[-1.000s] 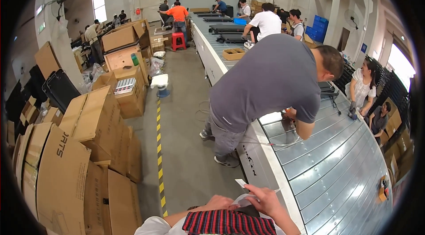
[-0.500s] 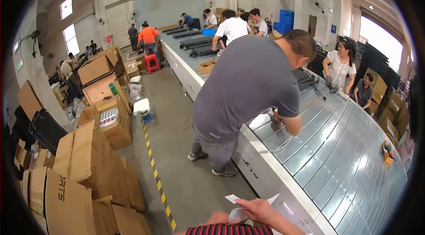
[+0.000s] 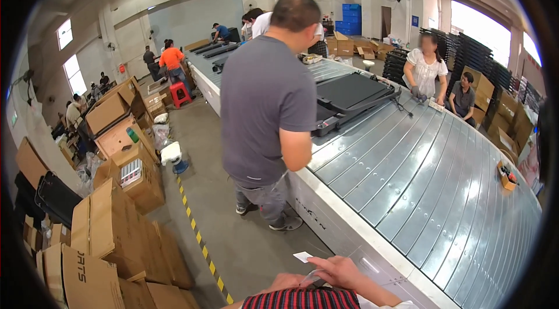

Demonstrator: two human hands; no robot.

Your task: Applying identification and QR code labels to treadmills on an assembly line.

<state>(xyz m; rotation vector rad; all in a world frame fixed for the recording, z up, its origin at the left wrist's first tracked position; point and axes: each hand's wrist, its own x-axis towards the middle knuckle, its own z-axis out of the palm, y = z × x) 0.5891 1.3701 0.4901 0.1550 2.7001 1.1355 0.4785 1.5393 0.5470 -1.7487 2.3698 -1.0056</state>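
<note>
Since a second ago the view has swung to the right, so the big grey slatted table [image 3: 442, 192] now fills the right side and the stacks of brown boxes [image 3: 110, 233] sit lower on the left. Both hands have stayed low at the near edge, close to the chest. The person in the grey shirt [image 3: 265, 105] stood bent over the table then and now stands up straight beside it.

A small white paper slip [image 3: 303, 257] with a clear film is pinched between the hands. The right hand [image 3: 338, 270] holds it with its fingertips closed on it, and the left hand [image 3: 289, 281] lies just under, touching the film. How hard the left hand grips I cannot tell.

So the slip has not gone anywhere yet; it looks like the hands are busy peeling or sorting it.

The table's near corner is just to the right of the hands. A strip of bare floor [image 3: 233, 233] with a yellow striped line [image 3: 201, 239] runs between the boxes and the table. The black flat machine [image 3: 355, 96] lies far off on the table.
</note>
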